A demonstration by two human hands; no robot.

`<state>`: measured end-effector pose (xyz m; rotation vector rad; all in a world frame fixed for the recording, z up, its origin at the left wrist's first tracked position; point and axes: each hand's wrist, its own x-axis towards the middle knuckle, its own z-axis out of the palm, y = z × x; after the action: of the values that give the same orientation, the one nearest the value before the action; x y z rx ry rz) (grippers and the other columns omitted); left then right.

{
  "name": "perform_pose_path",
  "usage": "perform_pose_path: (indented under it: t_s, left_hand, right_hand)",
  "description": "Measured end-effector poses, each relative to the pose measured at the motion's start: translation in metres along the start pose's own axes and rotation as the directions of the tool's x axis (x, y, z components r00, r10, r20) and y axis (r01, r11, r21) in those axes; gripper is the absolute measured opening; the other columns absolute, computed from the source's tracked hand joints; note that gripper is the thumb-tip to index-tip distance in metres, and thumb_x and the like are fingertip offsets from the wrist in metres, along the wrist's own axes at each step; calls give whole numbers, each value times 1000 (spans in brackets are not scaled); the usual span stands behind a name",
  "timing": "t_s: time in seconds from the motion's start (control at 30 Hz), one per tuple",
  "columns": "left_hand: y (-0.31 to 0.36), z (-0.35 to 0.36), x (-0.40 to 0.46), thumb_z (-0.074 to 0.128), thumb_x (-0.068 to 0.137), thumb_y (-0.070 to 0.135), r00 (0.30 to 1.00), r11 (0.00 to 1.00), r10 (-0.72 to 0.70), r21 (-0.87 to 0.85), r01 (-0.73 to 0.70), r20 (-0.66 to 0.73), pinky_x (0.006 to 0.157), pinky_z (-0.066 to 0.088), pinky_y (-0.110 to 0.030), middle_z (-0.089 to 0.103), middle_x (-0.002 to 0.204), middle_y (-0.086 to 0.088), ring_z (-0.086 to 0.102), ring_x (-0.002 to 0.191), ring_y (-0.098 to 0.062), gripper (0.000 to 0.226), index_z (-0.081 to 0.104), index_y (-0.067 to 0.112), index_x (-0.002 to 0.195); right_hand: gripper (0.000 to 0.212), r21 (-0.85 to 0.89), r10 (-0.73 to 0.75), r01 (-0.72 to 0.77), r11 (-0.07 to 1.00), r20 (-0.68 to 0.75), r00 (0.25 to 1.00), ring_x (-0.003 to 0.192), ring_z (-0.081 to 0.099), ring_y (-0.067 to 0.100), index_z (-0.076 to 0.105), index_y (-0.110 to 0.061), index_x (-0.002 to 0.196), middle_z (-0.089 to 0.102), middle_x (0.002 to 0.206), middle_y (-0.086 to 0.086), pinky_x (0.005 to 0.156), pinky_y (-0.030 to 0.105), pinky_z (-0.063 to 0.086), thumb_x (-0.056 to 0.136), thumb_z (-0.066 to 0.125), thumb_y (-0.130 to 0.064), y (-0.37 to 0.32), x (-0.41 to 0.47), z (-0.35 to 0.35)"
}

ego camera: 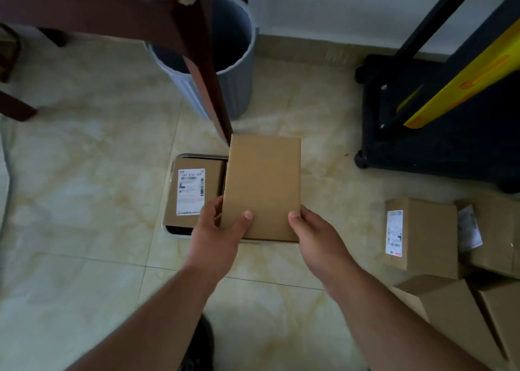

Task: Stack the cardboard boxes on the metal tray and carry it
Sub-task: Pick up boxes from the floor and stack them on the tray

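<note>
A metal tray [180, 234] lies on the tiled floor in the middle of the head view. A cardboard box with a white label [191, 190] sits in its left half. A plain cardboard box [263, 185] is over the tray's right half, and both my hands hold its near end. My left hand [218, 234] grips the near left corner, thumb on top. My right hand [315, 234] grips the near right corner, thumb on top. Whether this box rests on the tray cannot be told. Most of the tray is hidden under the boxes.
Several more cardboard boxes [422, 235] lie on the floor at the right. A grey bin [233, 89] stands behind the tray, with a dark wooden chair leg [209, 89] in front of it. A black wheeled base with a yellow bar [422, 117] stands at the right.
</note>
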<state>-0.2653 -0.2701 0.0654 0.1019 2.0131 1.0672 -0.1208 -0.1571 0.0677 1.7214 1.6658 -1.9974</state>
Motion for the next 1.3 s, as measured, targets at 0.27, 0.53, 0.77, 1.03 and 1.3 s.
perform_pose_path:
  t_s: [0.27, 0.53, 0.77, 1.03, 1.3]
  left_hand:
    - [-23, -67, 27, 77, 91, 39, 999, 1000, -17, 21, 18, -51, 91, 53, -26, 72, 113, 18, 68, 105, -2, 42, 59, 38, 129]
    - [-43, -124, 64, 66, 98, 44, 996, 998, -56, 4, 57, -73, 100, 50, -34, 72, 120, 16, 65, 113, -7, 39, 63, 34, 135]
    - [-48, -159, 96, 65, 97, 49, 995, 998, -63, 22, 65, -80, 109, 49, -46, 69, 122, 16, 65, 118, -16, 40, 64, 37, 136]
    - [-53, -167, 118, 62, 100, 46, 996, 998, -64, 8, 65, -65, 108, 47, -38, 68, 123, 19, 63, 118, -11, 39, 63, 39, 139]
    - [-59, -159, 126, 60, 103, 39, 999, 999, -31, 28, 32, -32, 77, 38, -13, 64, 114, 26, 55, 96, 13, 42, 59, 34, 145]
  right_hand:
    - [30, -130, -26, 26, 991, 5, 1000, 107, 65, 7, 67, -33, 126, 71, 116, -16, 93, 32, 52, 104, 51, -44, -13, 14, 68]
    - [28, -212, -9, 14, 977, 26, 1000, 96, 67, 14, 72, -25, 113, 74, 103, -9, 83, 31, 52, 102, 53, -43, -28, 33, 126]
    - [23, -218, 44, -21, 976, 98, 994, 100, 69, 20, 73, -27, 108, 75, 104, -6, 98, 42, 56, 97, 55, -36, -43, 61, 164]
    - [27, -191, 58, -40, 981, 88, 994, 106, 69, 19, 74, -28, 108, 76, 108, -6, 102, 49, 55, 91, 54, -35, -44, 84, 182]
    - [19, -169, 87, -72, 983, 83, 993, 114, 68, 27, 69, -34, 94, 75, 116, 1, 102, 53, 55, 100, 53, -26, -34, 88, 180]
